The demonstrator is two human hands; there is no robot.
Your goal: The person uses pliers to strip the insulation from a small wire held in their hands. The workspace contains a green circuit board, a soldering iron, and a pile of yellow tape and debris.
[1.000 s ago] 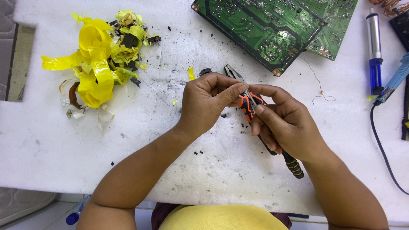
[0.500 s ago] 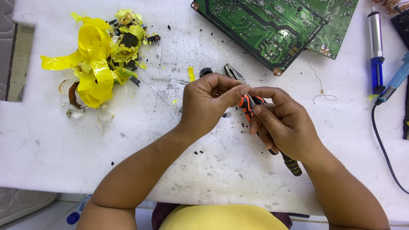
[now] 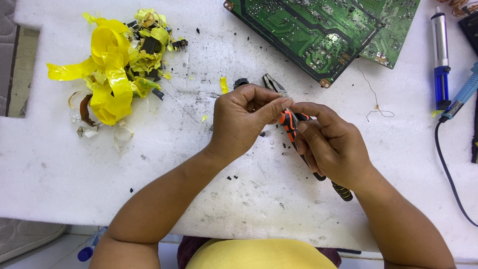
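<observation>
Pliers (image 3: 288,124) with orange and black handles lie slanted across the middle of the white foam board, jaws (image 3: 270,81) pointing away from me. My right hand (image 3: 332,147) is wrapped around the handles, with their black ends sticking out below it. My left hand (image 3: 245,118) is curled, its thumb and forefinger pinched on the pliers near the pivot, touching my right forefinger. Whatever small thing may be between the fingertips is hidden. A small black part (image 3: 241,82) lies just beyond my left knuckles.
A pile of yellow tape scraps and dark bits (image 3: 117,65) lies at the far left. Green circuit boards (image 3: 318,30) lie at the far middle. A blue desoldering pump (image 3: 440,65) and a corded soldering iron (image 3: 465,92) lie at the right. Black crumbs dot the foam board (image 3: 59,169).
Both hands stay together on the pliers; the fingertips have shifted only slightly. Nothing else has moved.
</observation>
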